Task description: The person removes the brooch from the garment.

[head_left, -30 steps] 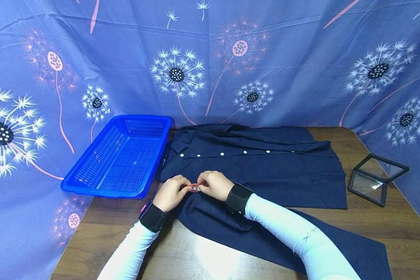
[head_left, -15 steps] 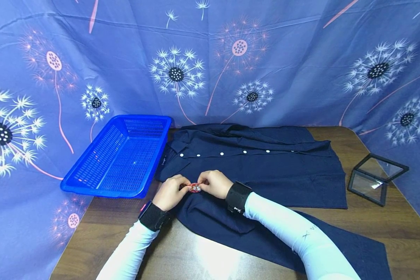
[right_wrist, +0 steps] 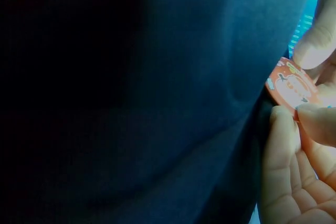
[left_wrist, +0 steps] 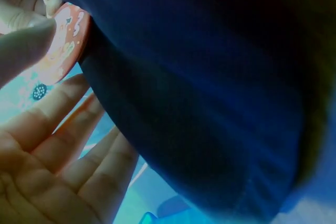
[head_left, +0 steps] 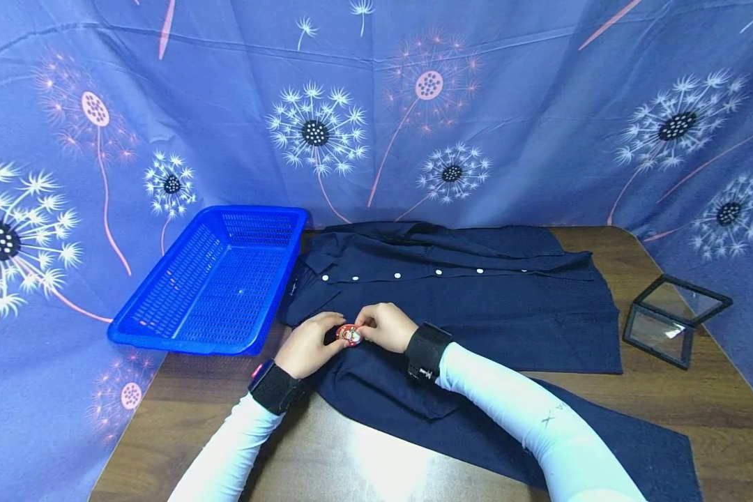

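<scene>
"What's the biggest thing from where you're standing?"

"The dandelion-print cloth (head_left: pixel 226 104) hanging behind the wooden tabletop (head_left: pixel 326 460). On that lies a dark navy shirt (head_left: pixel 489 321), spread out sideways."

"And next to it?"

"The blue basket (head_left: pixel 182 346), just beside the collar end. Past the hem, a black-framed case (head_left: pixel 666 316), hinged open."

"How about the hands?"

"Right hand (head_left: pixel 389 328): grip closed, thumb and fingers pinching the badge's edge. Left hand (head_left: pixel 307 348): thumb and forefinger clasp the opposite edge, other fingers stretched out."

"Where's that badge exactly?"

"The round red badge (head_left: pixel 349 336) is between both hands, at the shirt's near side. Can't tell whether it's fastened."

"Anything smaller?"

"White buttons (head_left: pixel 398 275) down the shirt's front."
</scene>
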Demonstrator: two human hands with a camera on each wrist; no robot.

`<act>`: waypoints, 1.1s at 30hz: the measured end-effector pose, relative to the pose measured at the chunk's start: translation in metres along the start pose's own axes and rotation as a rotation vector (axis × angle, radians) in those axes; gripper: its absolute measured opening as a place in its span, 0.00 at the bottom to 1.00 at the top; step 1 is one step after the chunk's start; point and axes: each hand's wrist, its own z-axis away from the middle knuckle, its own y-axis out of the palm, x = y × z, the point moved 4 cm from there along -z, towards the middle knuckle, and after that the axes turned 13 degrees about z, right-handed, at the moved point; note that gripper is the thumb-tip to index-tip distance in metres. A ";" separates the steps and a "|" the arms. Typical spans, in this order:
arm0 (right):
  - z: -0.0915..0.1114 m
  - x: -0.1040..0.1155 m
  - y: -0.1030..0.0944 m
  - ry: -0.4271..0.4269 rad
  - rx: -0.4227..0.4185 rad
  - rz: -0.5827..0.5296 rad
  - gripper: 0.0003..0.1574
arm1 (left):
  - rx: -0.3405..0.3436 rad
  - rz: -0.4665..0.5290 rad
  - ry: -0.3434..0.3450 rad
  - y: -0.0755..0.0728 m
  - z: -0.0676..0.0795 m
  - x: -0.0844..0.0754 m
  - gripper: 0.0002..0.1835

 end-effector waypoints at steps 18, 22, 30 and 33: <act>0.000 -0.002 0.001 0.041 0.052 -0.072 0.03 | 0.189 -0.050 -0.063 0.006 0.001 0.004 0.31; 0.000 -0.002 0.002 0.043 0.057 -0.075 0.03 | 0.218 -0.069 -0.076 0.007 0.001 0.007 0.33; -0.001 -0.003 0.005 0.079 0.102 -0.113 0.02 | 0.253 -0.099 -0.095 0.008 0.001 0.008 0.34; -0.001 -0.004 0.005 0.101 0.121 -0.133 0.02 | 0.264 -0.103 -0.093 0.008 0.000 0.008 0.33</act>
